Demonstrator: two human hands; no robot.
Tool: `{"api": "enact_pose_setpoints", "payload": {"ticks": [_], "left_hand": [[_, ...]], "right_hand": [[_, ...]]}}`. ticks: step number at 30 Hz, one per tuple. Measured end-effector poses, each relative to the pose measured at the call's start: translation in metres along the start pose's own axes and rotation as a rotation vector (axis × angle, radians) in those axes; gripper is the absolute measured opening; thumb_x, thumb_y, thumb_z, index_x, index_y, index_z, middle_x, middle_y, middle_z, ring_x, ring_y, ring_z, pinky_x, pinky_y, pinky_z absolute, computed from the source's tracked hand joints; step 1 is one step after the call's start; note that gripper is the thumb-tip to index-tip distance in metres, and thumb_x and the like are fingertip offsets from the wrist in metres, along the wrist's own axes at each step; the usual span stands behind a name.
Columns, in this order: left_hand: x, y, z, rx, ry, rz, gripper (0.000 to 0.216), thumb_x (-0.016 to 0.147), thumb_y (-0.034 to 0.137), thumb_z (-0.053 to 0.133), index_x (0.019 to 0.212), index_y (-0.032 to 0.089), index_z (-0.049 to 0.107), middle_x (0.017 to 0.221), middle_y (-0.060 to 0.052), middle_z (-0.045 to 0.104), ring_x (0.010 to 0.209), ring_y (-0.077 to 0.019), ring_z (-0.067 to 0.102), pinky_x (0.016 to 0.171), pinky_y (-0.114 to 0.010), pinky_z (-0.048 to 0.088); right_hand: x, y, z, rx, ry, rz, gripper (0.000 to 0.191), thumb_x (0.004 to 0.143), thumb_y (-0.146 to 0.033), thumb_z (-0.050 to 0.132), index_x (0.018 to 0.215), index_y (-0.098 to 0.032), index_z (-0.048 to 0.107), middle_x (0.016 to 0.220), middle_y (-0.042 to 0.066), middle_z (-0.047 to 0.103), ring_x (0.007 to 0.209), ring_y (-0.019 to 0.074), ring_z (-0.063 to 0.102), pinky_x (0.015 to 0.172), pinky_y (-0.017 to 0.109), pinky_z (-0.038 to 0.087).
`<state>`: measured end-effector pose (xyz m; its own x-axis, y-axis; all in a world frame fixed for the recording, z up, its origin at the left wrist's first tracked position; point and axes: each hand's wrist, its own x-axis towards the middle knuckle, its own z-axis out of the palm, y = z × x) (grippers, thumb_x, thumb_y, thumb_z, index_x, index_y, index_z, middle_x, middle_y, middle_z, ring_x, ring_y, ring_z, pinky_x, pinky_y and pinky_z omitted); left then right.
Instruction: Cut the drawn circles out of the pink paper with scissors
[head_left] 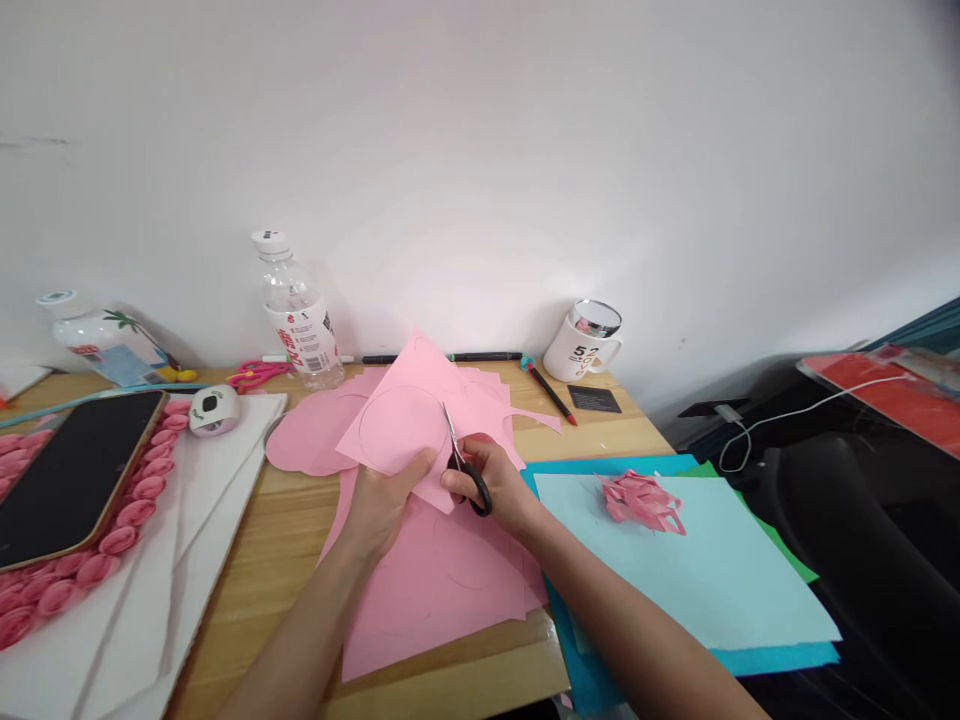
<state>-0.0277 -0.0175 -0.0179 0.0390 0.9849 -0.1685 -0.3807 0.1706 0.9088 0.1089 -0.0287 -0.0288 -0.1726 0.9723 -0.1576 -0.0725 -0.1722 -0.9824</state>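
Observation:
My left hand [390, 498] grips the lower edge of a pink paper sheet [403, 425] with a drawn circle on it, its thumb lying on top. Black-handled scissors [469, 482] are in my right hand [501, 485], fingers through the loops. Their blades point up and away, resting against the sheet at the right side of the circle. Under both hands lies a stack of pink paper [420, 600], with faint circle outlines on it. To the left of the held sheet are pink rounded cut-outs [311, 430].
Crumpled pink strips [643, 502] lie on light blue paper [675, 580] at the right. Along the wall stand a plastic bottle [304, 320] and a white mug [579, 345]. A phone [75, 475] rests on pink paper rolls [120, 540] at the left.

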Motion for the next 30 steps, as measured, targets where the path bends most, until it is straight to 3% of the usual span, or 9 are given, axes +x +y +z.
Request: {"api": "enact_pose_setpoints", "payload": {"ticks": [14, 20, 30], "left_hand": [[-0.0006, 0.0026, 0.0008, -0.033, -0.020, -0.028, 0.050, 0.054, 0.023, 0.080, 0.101, 0.014, 0.066, 0.083, -0.005, 0.071, 0.072, -0.0168, 0.062, 0.063, -0.025, 0.052], [0.0006, 0.0026, -0.0004, -0.054, -0.043, -0.030, 0.052, 0.055, 0.023, 0.079, 0.104, 0.016, 0.063, 0.086, -0.005, 0.070, 0.080, -0.0198, 0.064, 0.067, -0.028, 0.053], [0.0000, 0.0051, -0.0006, -0.117, -0.062, -0.079, 0.055, 0.052, 0.023, 0.081, 0.104, 0.017, 0.064, 0.083, -0.005, 0.071, 0.077, -0.0204, 0.064, 0.066, -0.030, 0.054]], "right_hand": [[0.0011, 0.0050, -0.0013, 0.020, -0.011, -0.023, 0.024, 0.061, -0.030, 0.072, 0.063, -0.018, 0.051, 0.047, -0.005, 0.050, 0.044, 0.0090, 0.046, 0.043, 0.021, 0.033], [0.0020, 0.0069, -0.0015, 0.016, 0.000, -0.030, 0.022, 0.061, -0.029, 0.071, 0.065, -0.017, 0.053, 0.047, -0.006, 0.051, 0.043, 0.0093, 0.047, 0.043, 0.021, 0.036], [0.0017, 0.0055, -0.0002, 0.027, 0.020, -0.016, 0.017, 0.061, -0.025, 0.069, 0.063, -0.016, 0.054, 0.046, -0.006, 0.050, 0.042, 0.0082, 0.047, 0.044, 0.021, 0.036]]}}
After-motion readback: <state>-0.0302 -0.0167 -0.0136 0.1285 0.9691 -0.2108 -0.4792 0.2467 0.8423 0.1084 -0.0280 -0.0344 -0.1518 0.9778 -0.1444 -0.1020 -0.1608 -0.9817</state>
